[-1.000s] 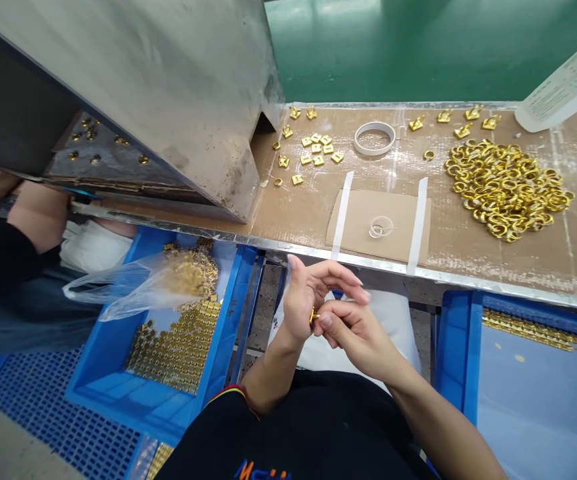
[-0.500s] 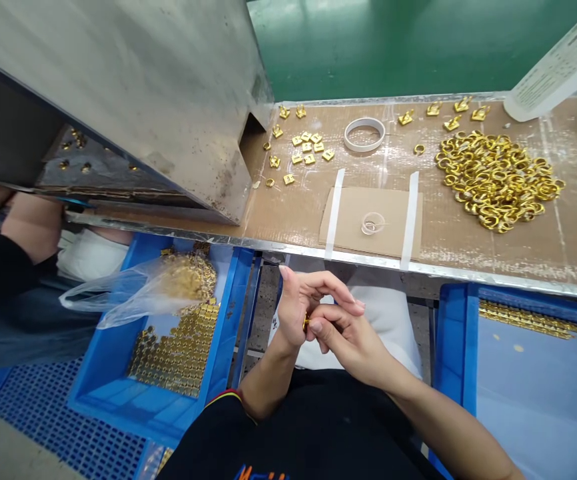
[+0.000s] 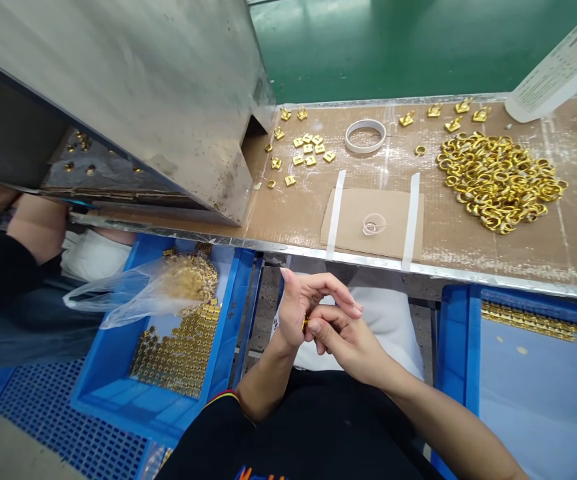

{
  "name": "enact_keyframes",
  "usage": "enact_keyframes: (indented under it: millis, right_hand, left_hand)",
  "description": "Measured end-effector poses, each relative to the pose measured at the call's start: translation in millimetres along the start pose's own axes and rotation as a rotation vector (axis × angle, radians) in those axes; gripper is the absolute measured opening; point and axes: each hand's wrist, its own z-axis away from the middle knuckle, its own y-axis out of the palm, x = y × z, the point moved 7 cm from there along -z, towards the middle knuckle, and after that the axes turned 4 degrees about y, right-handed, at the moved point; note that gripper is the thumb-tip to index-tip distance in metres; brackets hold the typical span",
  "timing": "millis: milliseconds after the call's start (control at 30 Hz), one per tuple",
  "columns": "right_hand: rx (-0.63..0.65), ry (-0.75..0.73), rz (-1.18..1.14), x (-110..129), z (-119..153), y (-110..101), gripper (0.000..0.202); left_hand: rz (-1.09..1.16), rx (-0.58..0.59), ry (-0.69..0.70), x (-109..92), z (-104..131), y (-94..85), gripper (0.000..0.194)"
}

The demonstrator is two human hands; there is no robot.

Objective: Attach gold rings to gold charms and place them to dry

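My right hand [image 3: 343, 337] is closed, thumb and fingers pinching a small gold metal piece [image 3: 305, 323], mostly hidden. It presses the piece against the palm of my left hand [image 3: 301, 300]. The left hand's thumb stands up and its long fingers reach over the right hand, apart from the thumb. Both hands are over my lap, just before the bench edge. Beyond them, a taped-down cardboard sheet [image 3: 351, 237] carries a small clear ring [image 3: 373, 225]. Gold rings [image 3: 501, 180] lie heaped at the right; small square gold pieces [image 3: 310, 161] lie at the left.
A metal housing [image 3: 168, 100] rises at the left. Blue bins [image 3: 113, 393] with gold parts flank me, one holding a plastic bag [image 3: 143, 290]. On the bench are a tape roll [image 3: 365, 137] and a white bottle [image 3: 543, 83]. Another person's arm [image 3: 38, 223] is at far left.
Both hands keep nearly the same pose around the small gold piece. The whole view has shifted very slightly; nothing on the bench has moved.
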Motion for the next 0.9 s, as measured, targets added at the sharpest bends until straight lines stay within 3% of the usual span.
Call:
enact_keyframes:
  millis: [300, 500, 633, 900]
  right_hand:
    - [0.05, 0.041, -0.038, -4, -5, 0, 0.057]
    - [0.028, 0.05, -0.114, -11, -5, -1, 0.057]
    - [0.028, 0.06, -0.073, -15, -3, -3, 0.057]
    - [0.043, 0.008, -0.003, -10, 0, -4, 0.056]
  left_hand:
    - [0.022, 0.039, 0.012, 0, -3, 0.4, 0.1]
    - [0.061, 0.112, -0.155, 23, 1, -2.5, 0.119]
    - [0.059, 0.134, -0.19, 32, 4, -4.5, 0.125]
    - [-0.017, 0.109, -0.134, 19, 2, 0.9, 0.119]
